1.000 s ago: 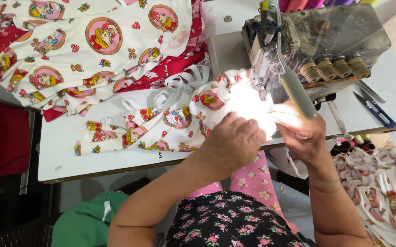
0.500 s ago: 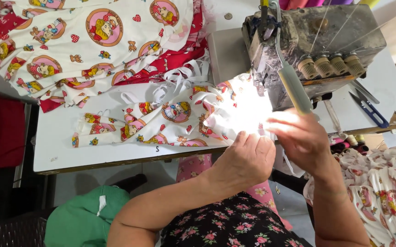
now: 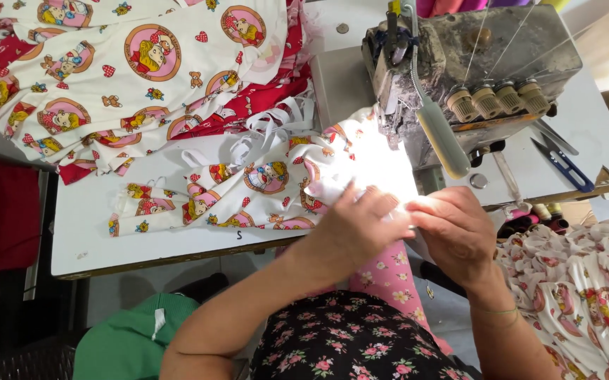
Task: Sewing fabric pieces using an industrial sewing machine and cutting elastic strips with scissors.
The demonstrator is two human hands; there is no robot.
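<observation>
A white printed fabric piece (image 3: 248, 186) with cartoon medallions lies on the white sewing table (image 3: 100, 239) and runs under the head of a grey sewing machine (image 3: 473, 63). My left hand (image 3: 350, 229) presses and pinches the fabric's edge at the table's front, just before the machine's lit needle area. My right hand (image 3: 456, 229) grips the same edge right beside it, fingers touching the left hand. The bright lamp glare hides the cloth between the hands and the needle.
A large pile of the same printed and red cloth (image 3: 107, 77) fills the table's back left. Blue-handled scissors (image 3: 565, 162) lie right of the machine. More printed fabric (image 3: 586, 288) is heaped at the lower right. A green bundle (image 3: 129, 338) sits below the table.
Both hands have shifted slightly toward the table's front edge while staying on the fabric edge. The fabric piece on the table has been drawn a little to the right.
</observation>
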